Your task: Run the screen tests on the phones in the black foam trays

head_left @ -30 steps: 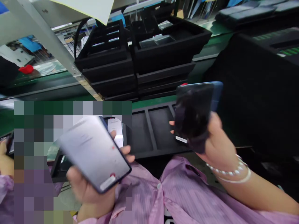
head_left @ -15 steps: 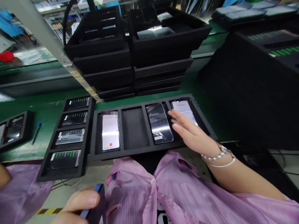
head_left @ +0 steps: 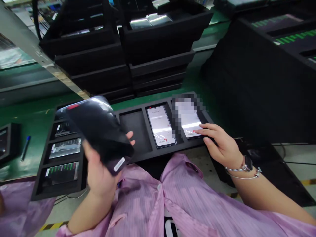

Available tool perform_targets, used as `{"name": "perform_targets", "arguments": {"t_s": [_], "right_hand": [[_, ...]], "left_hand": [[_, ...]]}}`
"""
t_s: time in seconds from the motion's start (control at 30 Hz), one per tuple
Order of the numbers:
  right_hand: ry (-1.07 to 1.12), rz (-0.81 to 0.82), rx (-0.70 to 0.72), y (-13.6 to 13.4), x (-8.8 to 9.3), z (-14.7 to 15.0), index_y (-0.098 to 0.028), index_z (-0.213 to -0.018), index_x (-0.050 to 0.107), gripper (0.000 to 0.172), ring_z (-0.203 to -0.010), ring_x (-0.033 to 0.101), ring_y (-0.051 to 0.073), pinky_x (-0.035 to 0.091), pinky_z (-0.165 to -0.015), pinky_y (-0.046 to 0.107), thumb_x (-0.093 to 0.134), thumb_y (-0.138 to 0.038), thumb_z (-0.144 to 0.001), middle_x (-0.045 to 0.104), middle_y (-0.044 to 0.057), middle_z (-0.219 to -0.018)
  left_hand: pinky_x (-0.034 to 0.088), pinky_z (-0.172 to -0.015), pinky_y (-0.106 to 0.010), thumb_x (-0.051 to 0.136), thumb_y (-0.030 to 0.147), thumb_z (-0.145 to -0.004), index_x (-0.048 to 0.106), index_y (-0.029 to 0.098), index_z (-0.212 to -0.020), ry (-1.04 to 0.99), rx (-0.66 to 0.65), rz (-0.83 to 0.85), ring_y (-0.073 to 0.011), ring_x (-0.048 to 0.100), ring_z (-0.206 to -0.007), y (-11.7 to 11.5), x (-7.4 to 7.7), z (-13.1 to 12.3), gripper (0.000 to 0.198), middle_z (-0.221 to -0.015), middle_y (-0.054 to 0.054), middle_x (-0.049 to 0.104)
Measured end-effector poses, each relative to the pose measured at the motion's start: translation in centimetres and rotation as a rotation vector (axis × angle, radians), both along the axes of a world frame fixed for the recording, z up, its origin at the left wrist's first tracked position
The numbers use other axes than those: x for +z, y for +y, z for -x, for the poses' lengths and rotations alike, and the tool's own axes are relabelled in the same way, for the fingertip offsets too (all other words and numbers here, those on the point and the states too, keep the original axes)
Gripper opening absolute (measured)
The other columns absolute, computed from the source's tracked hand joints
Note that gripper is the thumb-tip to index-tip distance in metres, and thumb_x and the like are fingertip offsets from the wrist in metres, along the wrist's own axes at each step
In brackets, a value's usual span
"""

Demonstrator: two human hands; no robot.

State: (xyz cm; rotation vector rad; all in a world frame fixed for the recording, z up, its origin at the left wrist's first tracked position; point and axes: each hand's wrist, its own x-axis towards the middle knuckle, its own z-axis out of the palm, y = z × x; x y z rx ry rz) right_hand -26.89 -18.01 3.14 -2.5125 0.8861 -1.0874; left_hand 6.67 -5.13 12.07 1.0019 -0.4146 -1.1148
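Note:
My left hand point(head_left: 98, 174) grips a smartphone point(head_left: 102, 131) from below, raised and tilted, its screen dark with a white label at the lower end. Fingers of my right hand point(head_left: 223, 146) are extended, the index fingertip on or just over the red button of a lit phone point(head_left: 191, 126) in the right-hand slot. Beside that lies another lit phone point(head_left: 160, 126), also showing a red button. Both rest in a black foam tray point(head_left: 145, 154), whose slot left of them holds nothing. The held phone covers the tray's leftmost slot.
On the left, a second foam tray point(head_left: 82, 184) holds several phones, partly covered by the raised phone. A pen point(head_left: 25, 148) lies on the green bench. Stacked black trays point(head_left: 158, 62) stand behind, and a large black stack point(head_left: 247, 79) rises at right. Another person's sleeve point(head_left: 24, 210) shows at lower left.
My left hand has risen with its phone from the lower edge to above the trays. The right hand has moved down to the right phone's red button. The middle-right phone's screen has lit up.

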Motion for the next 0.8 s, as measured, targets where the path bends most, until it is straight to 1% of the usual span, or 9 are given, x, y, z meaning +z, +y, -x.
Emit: {"name": "perform_targets", "arguments": {"t_s": [0.07,0.23,0.4,0.47,0.53,0.6,0.67,0.73,0.8], "right_hand": [[0.042,0.023,0.009,0.0,-0.1,0.1,-0.018,-0.124,0.065,0.026,-0.115,0.064,0.030,0.056,-0.098,0.052,0.052,-0.017,-0.101,0.069,0.012,-0.116],[0.031,0.041,0.033,1.0,1.5,-1.6,-0.020,-0.125,0.063,0.027,-0.116,0.064,0.031,0.053,-0.103,0.055,0.057,-0.016,-0.099,0.070,0.010,-0.113],[0.058,-0.019,0.309,2.5,2.3,-5.7,-0.021,-0.127,0.056,0.027,-0.126,0.059,0.031,0.044,-0.112,0.062,0.054,-0.016,-0.101,0.069,0.009,-0.121],[0.103,-0.026,0.330,2.7,2.0,-6.7,-0.020,-0.131,0.054,0.028,-0.129,0.057,0.032,0.041,-0.114,0.064,0.053,-0.016,-0.103,0.068,0.009,-0.123],[0.159,-0.033,0.328,2.6,1.6,-7.2,-0.018,-0.133,0.053,0.029,-0.130,0.056,0.033,0.040,-0.115,0.065,0.052,-0.019,-0.104,0.067,0.011,-0.124],[0.183,-0.045,0.334,2.5,1.4,-7.2,-0.019,-0.134,0.054,0.030,-0.130,0.056,0.034,0.039,-0.115,0.067,0.053,-0.022,-0.104,0.066,0.011,-0.127],[0.143,-0.068,0.339,2.5,1.5,-7.1,-0.020,-0.135,0.054,0.033,-0.129,0.056,0.035,0.040,-0.115,0.067,0.056,-0.024,-0.103,0.064,0.012,-0.129],[0.061,-0.081,0.331,2.5,1.7,-7.1,-0.020,-0.135,0.053,0.036,-0.127,0.058,0.035,0.041,-0.114,0.066,0.061,-0.023,-0.100,0.064,0.014,-0.128],[-0.006,-0.080,0.328,2.6,1.8,-7.3,-0.019,-0.134,0.053,0.039,-0.125,0.059,0.035,0.040,-0.115,0.066,0.064,-0.019,-0.097,0.065,0.015,-0.124]], "left_hand": [[0.059,-0.098,-0.051,0.063,0.057,-0.093,0.058,0.040,-0.138,-0.012,-0.042,-0.077,-0.0313,0.070,-0.114,-1.7,-0.6,0.0,0.048,-0.133,-0.002,0.069],[0.051,-0.113,-0.042,0.059,0.041,-0.098,0.068,0.026,-0.129,0.074,-0.170,-0.176,-0.0273,0.062,-0.130,-4.9,-2.3,0.0,0.036,-0.129,-0.003,0.072],[0.042,-0.120,-0.049,0.057,0.046,-0.095,0.065,0.022,-0.131,0.027,-0.203,-0.260,-0.0316,0.046,-0.146,-3.9,-3.4,0.0,0.043,-0.149,-0.008,0.058],[0.036,-0.124,-0.051,0.059,0.048,-0.093,0.056,0.030,-0.141,-0.187,-0.130,-0.213,-0.0298,0.033,-0.154,-2.2,-3.8,-0.7,0.051,-0.163,-0.004,0.042],[0.026,-0.127,-0.054,0.066,0.047,-0.090,0.048,0.036,-0.148,-0.574,-0.119,-0.123,-0.0294,0.021,-0.158,-0.2,-3.9,-1.5,0.061,-0.169,-0.001,0.028],[0.015,-0.129,-0.060,0.073,0.043,-0.087,0.053,0.034,-0.145,-1.044,-0.181,-0.048,-0.0333,0.016,-0.159,1.8,-4.0,-2.1,0.062,-0.169,-0.004,0.029],[0.010,-0.128,-0.063,0.075,0.039,-0.085,0.065,0.029,-0.133,-1.394,-0.247,-0.038,-0.0386,0.017,-0.158,3.1,-4.2,-2.3,0.050,-0.164,-0.008,0.038],[0.011,-0.127,-0.064,0.075,0.038,-0.085,0.072,0.029,-0.122,-1.509,-0.275,-0.070,-0.0412,0.020,-0.156,3.6,-4.5,-2.0,0.039,-0.159,-0.009,0.046],[0.009,-0.127,-0.063,0.078,0.038,-0.083,0.074,0.032,-0.121,-1.444,-0.299,-0.108,-0.0412,0.023,-0.155,3.4,-5.0,-1.4,0.038,-0.156,-0.007,0.051]]}}
